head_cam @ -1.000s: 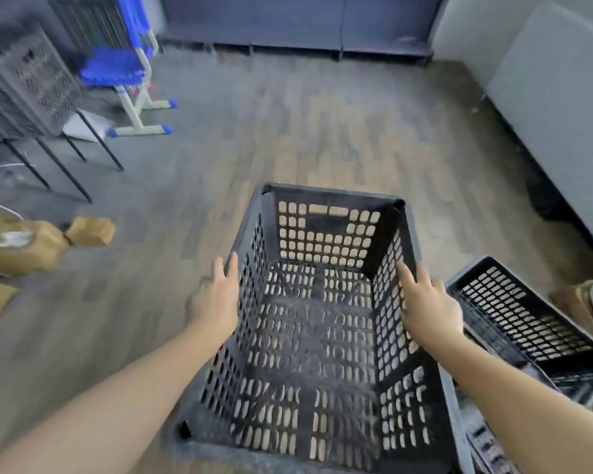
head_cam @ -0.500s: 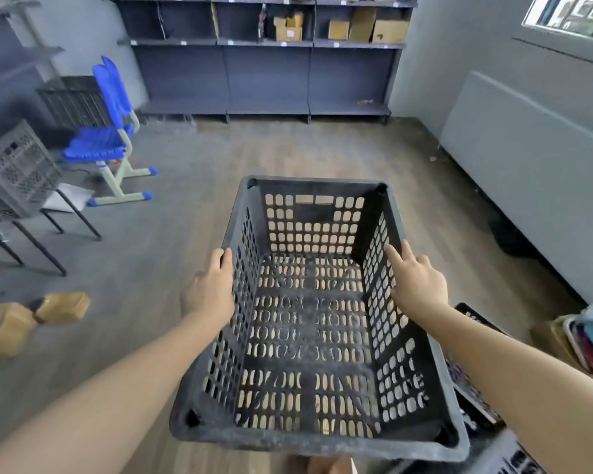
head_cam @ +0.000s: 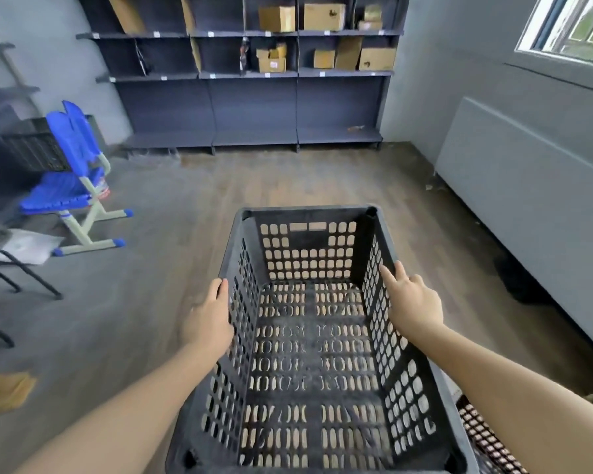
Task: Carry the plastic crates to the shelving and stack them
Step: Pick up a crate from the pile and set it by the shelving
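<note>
Arms outstretched, L hand (head_cam: 208, 321) & R hand (head_cam: 413, 304) each w/ closed grip on black crate (head_cam: 314, 354) side walls.

Both forearms are bare, with no sleeves in view. The left hand (head_cam: 208, 321) and right hand (head_cam: 415, 304) wear nothing.

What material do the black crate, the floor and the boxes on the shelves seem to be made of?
Black crate: likely moulded plastic, matte and dusty; its walls are a regular grid of punched slots. Floor: wood-look planks with grain lines, perhaps laminate or vinyl; greyer and duller at the left. Boxes: brown cardboard, plain and matte, with folded flaps. Shelves: dark, matte boards; metal or coated wood, unclear.
</note>
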